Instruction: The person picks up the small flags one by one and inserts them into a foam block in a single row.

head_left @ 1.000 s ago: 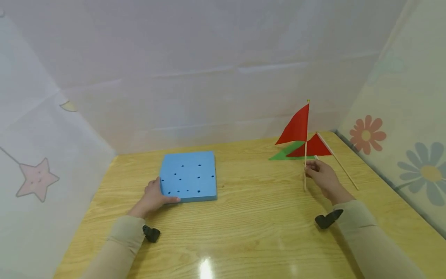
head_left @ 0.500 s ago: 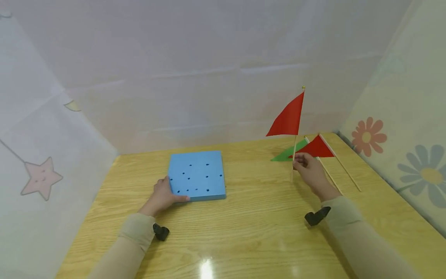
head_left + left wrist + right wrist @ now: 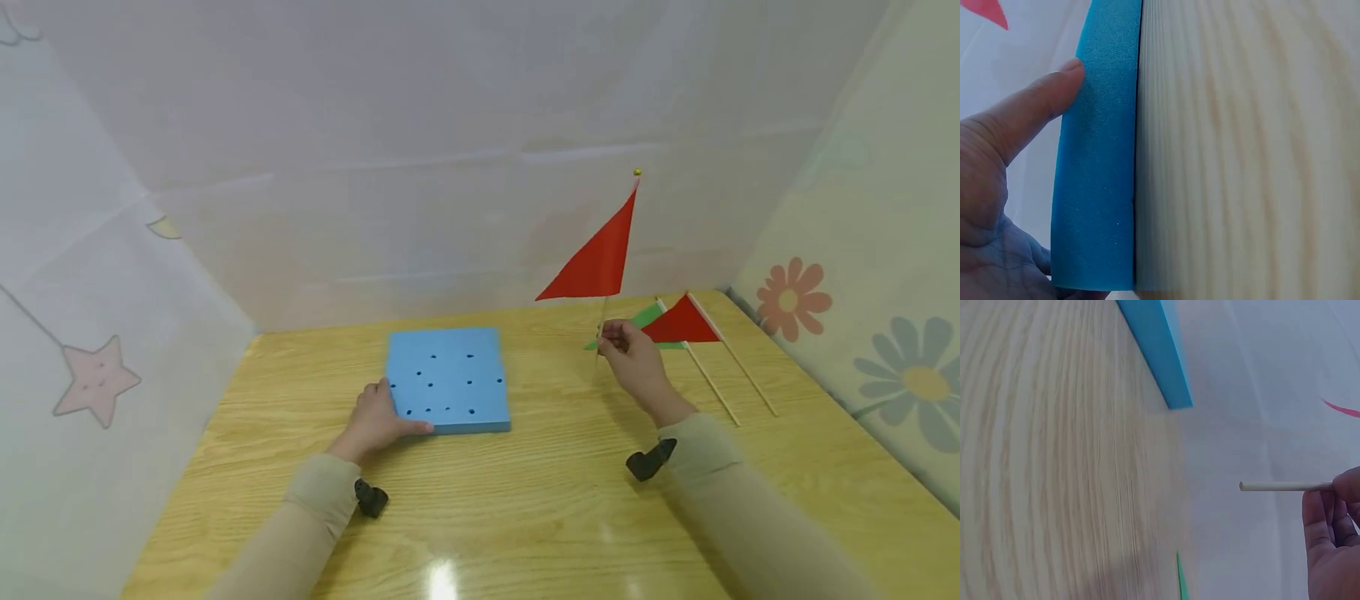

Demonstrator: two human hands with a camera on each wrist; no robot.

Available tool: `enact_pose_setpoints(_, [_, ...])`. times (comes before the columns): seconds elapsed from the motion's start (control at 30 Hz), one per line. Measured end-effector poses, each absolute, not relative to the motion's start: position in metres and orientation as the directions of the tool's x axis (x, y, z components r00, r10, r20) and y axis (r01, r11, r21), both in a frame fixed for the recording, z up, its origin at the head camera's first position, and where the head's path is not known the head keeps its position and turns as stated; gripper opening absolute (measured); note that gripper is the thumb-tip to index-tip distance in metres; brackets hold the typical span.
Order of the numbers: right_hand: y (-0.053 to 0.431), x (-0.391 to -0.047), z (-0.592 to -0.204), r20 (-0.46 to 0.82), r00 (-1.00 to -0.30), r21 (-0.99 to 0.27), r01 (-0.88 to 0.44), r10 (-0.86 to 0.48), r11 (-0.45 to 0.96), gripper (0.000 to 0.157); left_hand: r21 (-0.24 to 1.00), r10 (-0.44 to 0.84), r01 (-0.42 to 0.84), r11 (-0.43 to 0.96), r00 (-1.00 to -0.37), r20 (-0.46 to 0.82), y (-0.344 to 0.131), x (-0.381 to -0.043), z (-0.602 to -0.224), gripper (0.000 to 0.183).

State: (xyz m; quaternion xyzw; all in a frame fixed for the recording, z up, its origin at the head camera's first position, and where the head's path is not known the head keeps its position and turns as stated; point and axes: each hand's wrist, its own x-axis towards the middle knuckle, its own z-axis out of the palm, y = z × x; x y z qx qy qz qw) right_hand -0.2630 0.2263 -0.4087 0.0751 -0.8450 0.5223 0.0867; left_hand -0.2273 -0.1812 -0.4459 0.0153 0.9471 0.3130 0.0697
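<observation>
A blue foam board (image 3: 450, 367) with several small holes lies flat on the table. My left hand (image 3: 378, 425) holds its near left corner, the thumb along the front side and the fingers at the left side. In the left wrist view the thumb (image 3: 1041, 100) touches the blue board's side (image 3: 1097, 162). Up off the table, my right hand (image 3: 633, 358) pinches the thin wooden stick of a red triangular flag (image 3: 596, 254), which leans slightly right at the top. The right wrist view shows the stick's bare lower end (image 3: 1279, 486) poking out below the fingers.
Behind the right hand, another red flag (image 3: 686, 321) and a green flag (image 3: 645, 315) lie on the wooden table (image 3: 510, 517), overlapping. A pale cloth backdrop (image 3: 420, 208) rises along the back and sides.
My right hand has carried the red flag left and raised it, away from the lying flags. The board and left hand have shifted right in view; the left hand keeps its hold.
</observation>
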Motion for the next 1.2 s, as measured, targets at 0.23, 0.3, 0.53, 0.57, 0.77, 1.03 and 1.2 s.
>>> enact_pose_setpoints(0.23, [0.195,-0.271,-0.413,0.252,-0.967,-0.867,-0.246,-0.044,0.434,0.028,0.569,0.027,-0.053,0.820,-0.991,-0.131,-0.165,-0.227,-0.443,0.126])
enact_pose_setpoints(0.3, [0.186,-0.272,-0.416,0.267,-0.962,-0.867,-0.263,-0.049,0.423,0.027,0.571,0.019,-0.065,0.818,-0.990,-0.140,-0.163,-0.227,-0.444,0.127])
enact_pose_setpoints(0.53, [0.161,-0.274,-0.419,0.266,-0.962,-0.868,-0.269,-0.066,0.417,0.022,0.632,-0.009,-0.100,0.769,-0.989,-0.147,-0.162,-0.227,-0.448,0.136])
enact_pose_setpoints(0.57, [0.159,-0.274,-0.418,0.261,-0.963,-0.869,-0.264,-0.065,0.419,0.024,0.642,-0.009,-0.102,0.760,-0.989,-0.146,-0.162,-0.227,-0.448,0.137])
enact_pose_setpoints(0.77, [0.152,-0.275,-0.418,0.299,-0.952,-0.874,-0.303,-0.072,0.379,0.022,0.667,0.000,-0.098,0.739,-0.989,-0.145,-0.164,-0.228,-0.449,0.134])
enact_pose_setpoints(1.03, [0.141,-0.281,-0.425,0.302,-0.948,-0.885,-0.317,-0.100,0.341,0.018,0.670,0.009,-0.092,0.736,-0.989,-0.145,-0.165,-0.230,-0.452,0.131])
enact_pose_setpoints(1.2, [0.128,-0.287,-0.428,0.272,-0.954,-0.890,-0.299,-0.127,0.345,0.019,0.684,0.007,-0.092,0.724,-0.990,-0.140,-0.165,-0.230,-0.453,0.131])
